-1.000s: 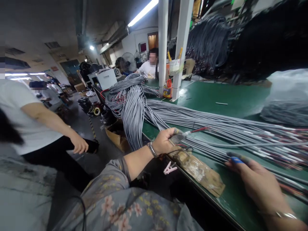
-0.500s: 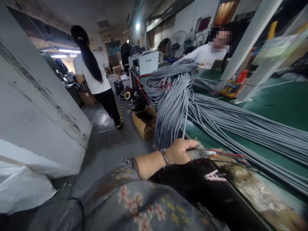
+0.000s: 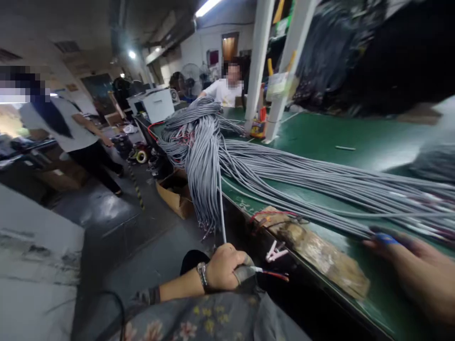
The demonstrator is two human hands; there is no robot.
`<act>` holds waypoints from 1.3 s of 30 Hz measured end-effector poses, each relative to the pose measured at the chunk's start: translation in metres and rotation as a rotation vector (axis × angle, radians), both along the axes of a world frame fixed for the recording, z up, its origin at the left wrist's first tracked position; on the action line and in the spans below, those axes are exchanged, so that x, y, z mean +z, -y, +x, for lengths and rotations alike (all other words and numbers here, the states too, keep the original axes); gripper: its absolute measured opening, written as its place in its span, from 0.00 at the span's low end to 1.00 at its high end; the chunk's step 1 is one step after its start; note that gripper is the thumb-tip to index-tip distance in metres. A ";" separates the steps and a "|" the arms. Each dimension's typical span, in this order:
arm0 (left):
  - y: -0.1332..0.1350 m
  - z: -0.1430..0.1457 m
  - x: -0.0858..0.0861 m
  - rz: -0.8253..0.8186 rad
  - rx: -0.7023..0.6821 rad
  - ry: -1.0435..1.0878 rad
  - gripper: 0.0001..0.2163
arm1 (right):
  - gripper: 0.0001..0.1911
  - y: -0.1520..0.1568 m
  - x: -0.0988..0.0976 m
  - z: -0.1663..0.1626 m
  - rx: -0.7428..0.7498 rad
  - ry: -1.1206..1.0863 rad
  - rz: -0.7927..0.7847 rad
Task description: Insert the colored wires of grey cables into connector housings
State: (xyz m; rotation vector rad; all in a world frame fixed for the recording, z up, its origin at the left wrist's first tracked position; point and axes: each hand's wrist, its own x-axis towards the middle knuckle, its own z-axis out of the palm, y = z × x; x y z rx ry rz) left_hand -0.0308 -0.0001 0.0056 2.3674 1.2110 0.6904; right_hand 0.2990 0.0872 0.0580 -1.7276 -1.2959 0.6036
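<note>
My left hand (image 3: 227, 267), with a covered thumb and a metal bracelet at its wrist, is closed around the end of a grey cable (image 3: 222, 222). Dark and red wires (image 3: 275, 273) stick out of its white inner end past my fingers. On the right, my right hand (image 3: 412, 263), blurred, has a blue band on one finger. Its fingers close around a thin strand of grey cables (image 3: 330, 222) over the bench. A large bundle of grey cables (image 3: 204, 156) lies over the bench edge, its cut ends hanging down. More long grey cables (image 3: 302, 173) stretch across the green bench top (image 3: 320, 137).
A pink clip (image 3: 276, 252) sits at the bench edge beside a taped brown pad (image 3: 316, 251). An open cardboard box (image 3: 176, 194) stands on the floor below. White posts (image 3: 261, 61) rise from the bench. One person (image 3: 227, 90) is behind it; another (image 3: 67, 128) walks at left.
The view has swung right. My left hand has drawn back towards my body with the cable end. My right hand has come into view at the cables on the right.
</note>
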 end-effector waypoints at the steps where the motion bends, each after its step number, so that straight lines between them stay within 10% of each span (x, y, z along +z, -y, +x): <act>1: 0.000 0.000 -0.002 -0.014 -0.004 0.016 0.14 | 0.03 0.007 0.010 -0.006 -0.080 -0.055 -0.094; 5: 0.001 -0.003 0.001 -0.142 0.104 0.180 0.16 | 0.02 0.048 0.035 -0.034 -0.336 -0.194 0.096; 8: 0.000 -0.004 0.005 -0.220 0.157 0.302 0.17 | 0.13 0.088 0.026 -0.061 0.034 -0.358 0.090; 12: -0.001 -0.003 0.004 -0.210 0.185 0.304 0.13 | 0.24 0.124 -0.006 -0.108 0.687 -0.479 -0.324; 19: 0.004 -0.009 -0.007 -0.048 0.151 0.089 0.08 | 0.29 0.106 -0.045 -0.160 0.477 -0.727 -0.357; 30: -0.006 0.007 0.015 -0.224 0.003 -0.156 0.09 | 0.17 0.107 -0.056 -0.149 0.444 -0.767 -0.296; 39: 0.007 0.012 -0.016 0.123 0.055 -0.144 0.05 | 0.27 0.106 -0.058 -0.151 0.421 -0.881 -0.581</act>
